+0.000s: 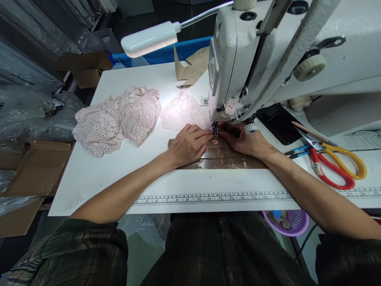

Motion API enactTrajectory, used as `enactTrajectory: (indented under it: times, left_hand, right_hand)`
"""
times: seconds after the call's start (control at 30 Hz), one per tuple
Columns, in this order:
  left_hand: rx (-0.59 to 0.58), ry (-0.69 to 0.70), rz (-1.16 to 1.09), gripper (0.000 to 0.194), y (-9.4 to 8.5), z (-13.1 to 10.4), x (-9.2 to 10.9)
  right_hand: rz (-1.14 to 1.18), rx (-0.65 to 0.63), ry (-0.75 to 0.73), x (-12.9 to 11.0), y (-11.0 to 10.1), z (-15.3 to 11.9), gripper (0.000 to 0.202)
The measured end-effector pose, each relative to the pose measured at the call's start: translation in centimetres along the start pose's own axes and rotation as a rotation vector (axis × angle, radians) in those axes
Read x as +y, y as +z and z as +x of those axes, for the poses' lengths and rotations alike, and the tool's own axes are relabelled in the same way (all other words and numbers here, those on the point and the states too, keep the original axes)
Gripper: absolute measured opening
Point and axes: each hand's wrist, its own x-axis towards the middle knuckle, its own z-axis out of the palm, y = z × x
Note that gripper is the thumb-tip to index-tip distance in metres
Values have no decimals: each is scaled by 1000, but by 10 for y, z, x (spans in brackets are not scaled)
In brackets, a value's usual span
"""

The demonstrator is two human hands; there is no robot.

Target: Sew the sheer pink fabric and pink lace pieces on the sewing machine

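The white sewing machine [235, 59] stands at the right, its presser foot [215, 128] lowered near the bed. My left hand [190, 145] lies flat, its stretched fingertips just left of the foot, at the near edge of a pale pink lace piece [184, 109]. On the other side of the foot, my right hand [245, 141] has its fingers bent and drawn together; what they grip, if anything, is hidden. Under both hands is a brown taped sheet [223, 155]. Left of the lace piece lies a heap of similar pink lace pieces [116, 117].
Red-handled scissors [333, 171], yellow-handled scissors [345, 159], a pencil [312, 133] and a black phone [279, 123] lie right of my right hand. A white lamp [150, 39] hangs over the table. Brown paper [193, 67] lies behind. A purple basket [293, 228] sits below the front edge.
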Motion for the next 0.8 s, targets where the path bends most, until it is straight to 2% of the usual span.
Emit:
enactTrajectory:
  times: [0.4, 0.8]
  left_hand:
    - [41, 17, -3, 25, 2, 2, 0]
    - [-2, -26, -24, 28, 2, 3, 2]
  right_hand:
    - [33, 30, 4, -1, 2, 1, 23]
    - [41, 14, 8, 0, 3, 2, 23]
